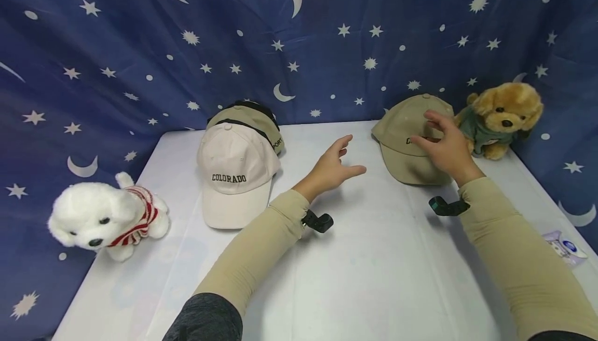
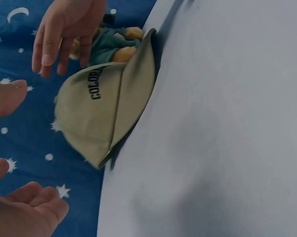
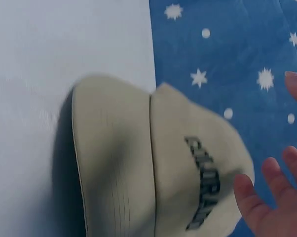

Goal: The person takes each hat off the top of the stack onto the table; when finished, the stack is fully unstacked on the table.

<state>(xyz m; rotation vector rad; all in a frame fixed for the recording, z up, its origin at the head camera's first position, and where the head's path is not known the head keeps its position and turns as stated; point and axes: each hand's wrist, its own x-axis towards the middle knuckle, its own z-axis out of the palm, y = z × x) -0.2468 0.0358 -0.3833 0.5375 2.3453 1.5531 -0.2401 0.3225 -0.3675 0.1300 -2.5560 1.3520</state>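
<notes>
An olive-khaki baseball cap [image 1: 411,123] with dark COLORADO lettering sits at the back right of the table, brim toward me. Over its crown hovers my right hand [image 1: 446,146], fingers spread and holding nothing; its fingers overlap the lettering in the head view. My left hand [image 1: 329,169] is raised to the left of that cap, thumb and fingers apart, with nothing between them. In the left wrist view the cap [image 2: 96,106] shows from its side, and in the right wrist view its brim [image 3: 114,158] takes up the middle.
A cream COLORADO cap [image 1: 235,162] leans in front of a stack of other caps [image 1: 247,115] at the back left. A white plush dog [image 1: 103,216] is at far left, a brown plush dog [image 1: 502,118] at back right. A starry blue curtain [image 1: 327,45] hangs behind the table.
</notes>
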